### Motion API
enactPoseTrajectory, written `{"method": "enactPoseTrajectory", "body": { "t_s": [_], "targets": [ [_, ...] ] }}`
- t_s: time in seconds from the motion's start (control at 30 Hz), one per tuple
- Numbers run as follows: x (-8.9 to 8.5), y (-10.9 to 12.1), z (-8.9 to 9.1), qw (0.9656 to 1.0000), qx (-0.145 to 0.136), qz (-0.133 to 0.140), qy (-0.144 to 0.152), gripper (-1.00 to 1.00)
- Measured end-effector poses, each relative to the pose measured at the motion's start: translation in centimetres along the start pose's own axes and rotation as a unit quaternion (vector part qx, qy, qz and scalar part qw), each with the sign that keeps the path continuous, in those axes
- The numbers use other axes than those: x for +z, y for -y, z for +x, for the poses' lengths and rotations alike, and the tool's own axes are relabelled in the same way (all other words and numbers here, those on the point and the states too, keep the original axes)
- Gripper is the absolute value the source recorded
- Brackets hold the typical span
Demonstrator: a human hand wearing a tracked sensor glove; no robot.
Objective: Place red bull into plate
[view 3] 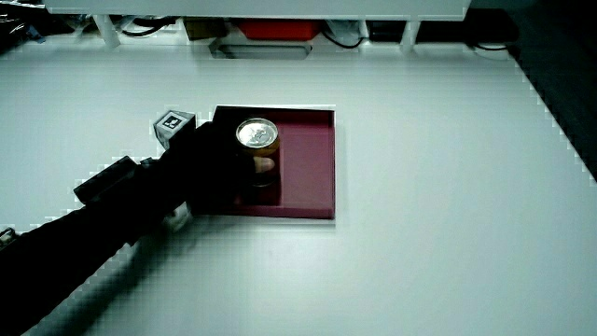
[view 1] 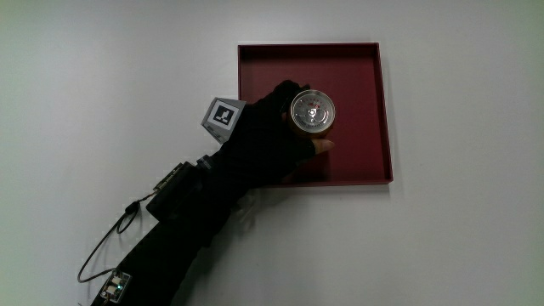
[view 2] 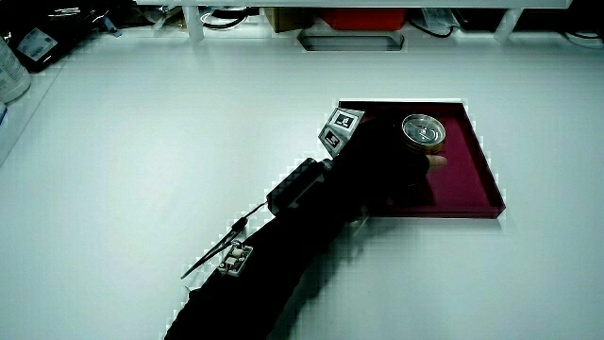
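Observation:
A Red Bull can [view 1: 313, 113] stands upright over the dark red square plate [view 1: 361, 76], its silver top facing up. The gloved hand [view 1: 276, 140] is wrapped around the can's side, with a bare fingertip showing beside the can. The patterned cube [view 1: 223, 117] sits on the hand's back, just outside the plate's rim. In both side views the can [view 2: 424, 132] [view 3: 256, 136] is upright inside the plate [view 2: 472, 179] [view 3: 312, 163], held by the hand [view 2: 387, 165] [view 3: 215, 159]. Whether the can's base touches the plate is hidden by the hand.
The forearm [view 1: 183, 234] reaches from the person's edge of the white table [view 1: 102, 76], carrying a black box and a thin cable [view 1: 106, 246]. A low partition [view 2: 349, 14] with cables and a red item runs along the table's edge farthest from the person.

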Motion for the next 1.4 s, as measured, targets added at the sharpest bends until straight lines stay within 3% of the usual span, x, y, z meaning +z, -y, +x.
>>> {"method": "enactPoseTrajectory", "body": {
  "t_s": [0.1,0.13,0.3,0.5,0.83,0.9,0.97,1.03,1.07,1.23,1.3,1.33,1.37,1.4],
  "targets": [
    [-0.4,-0.2,0.3,0.9993,0.03,-0.024,0.004,0.0],
    [-0.4,-0.3,0.1,0.9993,0.024,-0.03,0.0,0.0],
    [-0.5,-0.3,0.2,0.9977,0.053,-0.04,0.017,0.0],
    [-0.6,-0.2,0.1,0.997,0.062,-0.041,0.021,0.0],
    [-0.7,-0.2,0.1,0.9972,0.056,-0.042,0.026,-0.42],
    [-0.6,-0.1,0.0,0.9967,0.055,-0.045,0.04,-0.5],
    [-0.3,0.1,0.2,0.9961,0.049,-0.049,0.054,-0.58],
    [0.4,0.0,0.3,0.996,0.04,-0.062,0.051,-0.67],
    [0.7,0.1,0.7,0.9931,0.041,-0.076,0.079,-0.71],
    [3.4,1.1,2.3,0.9908,0.013,-0.089,0.101,-0.92],
    [4.6,1.7,3.5,0.9921,0.018,-0.094,0.081,-1.0],
    [5.1,2.2,4.3,0.9922,0.033,-0.099,0.067,-1.0],
    [5.7,2.6,4.5,0.9933,0.063,-0.091,0.032,-1.0],
    [6.0,3.2,5.5,0.9921,0.065,-0.098,0.044,-1.0]
  ]
}}
